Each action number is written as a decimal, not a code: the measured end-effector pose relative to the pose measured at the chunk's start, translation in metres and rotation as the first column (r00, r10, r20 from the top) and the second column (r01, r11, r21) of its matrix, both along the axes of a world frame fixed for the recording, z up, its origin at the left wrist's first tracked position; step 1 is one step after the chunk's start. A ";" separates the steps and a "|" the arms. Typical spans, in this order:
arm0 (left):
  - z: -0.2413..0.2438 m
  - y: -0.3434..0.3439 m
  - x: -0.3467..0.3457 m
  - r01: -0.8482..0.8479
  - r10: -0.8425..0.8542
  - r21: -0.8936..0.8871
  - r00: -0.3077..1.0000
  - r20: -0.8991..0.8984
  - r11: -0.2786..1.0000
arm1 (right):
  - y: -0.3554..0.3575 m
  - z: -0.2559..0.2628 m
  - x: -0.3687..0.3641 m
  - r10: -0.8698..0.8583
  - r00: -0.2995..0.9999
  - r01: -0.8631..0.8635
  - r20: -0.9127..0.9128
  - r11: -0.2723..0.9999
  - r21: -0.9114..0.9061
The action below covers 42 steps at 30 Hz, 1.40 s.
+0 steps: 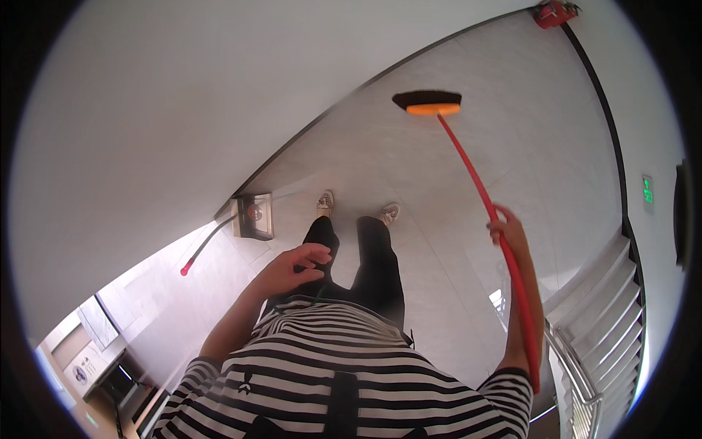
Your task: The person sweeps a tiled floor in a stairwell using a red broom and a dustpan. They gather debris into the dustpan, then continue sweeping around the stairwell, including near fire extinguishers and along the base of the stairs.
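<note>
My right hand (510, 229) grips the red handle (469, 159) of a broom partway along its length. The upper part of that handle runs back along my forearm. Ahead of me, the broom head (433, 108), orange with dark bristles, rests on or just over the floor. My left hand (301, 267) is in front of my waist with nothing in it, its fingers loosely bent and the thumb apart. To my left, by the wall corner, stands a long-handled dustpan (262, 217) with a dark stick tipped in red. Inside the pan is a reddish-brown patch I cannot make out.
A white wall (181, 110) with a dark skirting runs along the left. A red fire extinguisher box (555, 13) sits in the far corner. Stairs (600, 302) with a metal handrail (576, 373) are at the right, below a lit green exit sign (648, 193). Pale tiles (439, 230) cover the floor.
</note>
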<state>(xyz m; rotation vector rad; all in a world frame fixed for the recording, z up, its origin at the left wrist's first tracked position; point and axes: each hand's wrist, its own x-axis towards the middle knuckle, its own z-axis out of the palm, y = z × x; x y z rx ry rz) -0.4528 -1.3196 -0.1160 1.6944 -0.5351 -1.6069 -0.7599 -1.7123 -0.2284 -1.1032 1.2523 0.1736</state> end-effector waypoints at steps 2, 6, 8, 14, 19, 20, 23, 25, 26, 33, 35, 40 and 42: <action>-0.006 -0.006 0.004 0.048 -0.048 -0.024 0.999 -0.005 0.999 | 0.040 0.014 -0.057 -0.095 0.995 0.095 -0.043 0.996 0.000; -0.012 -0.019 0.018 0.174 -0.174 -0.092 0.985 0.006 0.981 | 0.145 0.061 -0.152 -0.264 0.939 0.286 -0.219 0.956 0.070; -0.014 -0.020 0.027 0.241 -0.242 -0.127 0.970 0.010 0.962 | 0.199 0.080 -0.191 -0.357 0.880 0.398 -0.314 0.914 0.076; -0.041 0.015 0.062 0.394 -0.379 -0.156 0.918 0.122 0.906 | 0.310 0.155 -0.171 -0.433 0.805 0.458 -0.406 0.888 -0.041; -0.073 0.054 0.083 0.491 -0.467 0.052 0.785 0.408 0.870 | 0.359 0.160 -0.085 -0.453 0.881 0.462 -0.137 0.886 0.046; -0.079 0.063 0.088 0.507 -0.503 0.123 0.738 0.450 0.853 | 0.361 0.142 -0.063 -0.446 0.892 0.450 -0.069 0.890 0.070; -0.083 0.079 0.098 0.542 -0.582 0.237 0.654 0.483 0.806 | 0.350 0.051 -0.008 -0.233 0.959 0.232 0.161 0.972 0.030; -0.083 0.077 0.095 0.553 -0.620 0.294 0.615 0.488 0.780 | 0.319 0.023 0.037 -0.142 0.968 0.139 0.208 0.990 0.028; -0.079 0.072 0.093 0.559 -0.646 0.333 0.585 0.491 0.760 | 0.309 0.009 0.050 -0.114 0.970 0.106 0.217 0.993 0.047; -0.087 0.025 0.054 0.587 -0.616 0.235 0.619 0.486 0.775 | 0.317 0.006 -0.082 -0.061 0.998 0.061 0.003 0.998 -0.023; -0.093 0.001 0.031 0.653 -0.660 0.226 0.558 0.502 0.723 | 0.344 0.025 -0.163 -0.317 0.947 0.321 -0.052 0.941 0.106; -0.110 -0.058 -0.034 0.768 -0.698 0.123 0.488 0.524 0.629 | 0.388 0.071 -0.311 -0.436 0.780 0.463 -0.450 0.885 -0.055; -0.102 -0.081 -0.064 0.783 -0.703 0.098 0.488 0.517 0.615 | 0.400 0.074 -0.354 -0.480 0.695 0.481 -0.535 0.864 -0.151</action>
